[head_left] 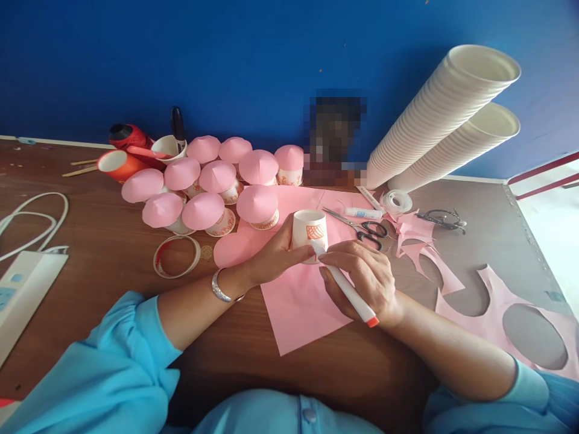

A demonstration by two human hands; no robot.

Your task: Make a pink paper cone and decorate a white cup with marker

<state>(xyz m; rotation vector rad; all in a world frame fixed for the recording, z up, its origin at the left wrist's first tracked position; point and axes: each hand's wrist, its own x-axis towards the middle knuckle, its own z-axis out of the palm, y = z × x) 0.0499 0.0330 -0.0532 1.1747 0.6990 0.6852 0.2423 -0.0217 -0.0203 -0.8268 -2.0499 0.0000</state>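
With the left hand (pixel 275 260) clamped round a tapered white paper cup (pixel 301 234) bearing an orange drawn grid (pixel 318 230), steadies it over a flat pink paper sheet (pixel 298 319). With the right hand (pixel 362 274) pinched on a slim white marker with an orange-red end (pixel 350 295), holds the tip near the cup's side, close by the left thumb — cannot tell whether touching.

Could smear fresh ink by sliding that thumb over the grid, or dent the thin wall by gripping too hard. Might also skew a line by letting the cup turn, or topple the nearest printed white cup topped with a pink paper cone (pixel 257 204) by reaching left too quickly.

Cannot see inside the held cup. Farther back on the left, note a black pen (pixel 177 123) standing in a plain white paper cup (pixel 174 158). Behind, to the right, see two tall leaning stacks of white paper cups (pixel 429 108) — nested one inside another.
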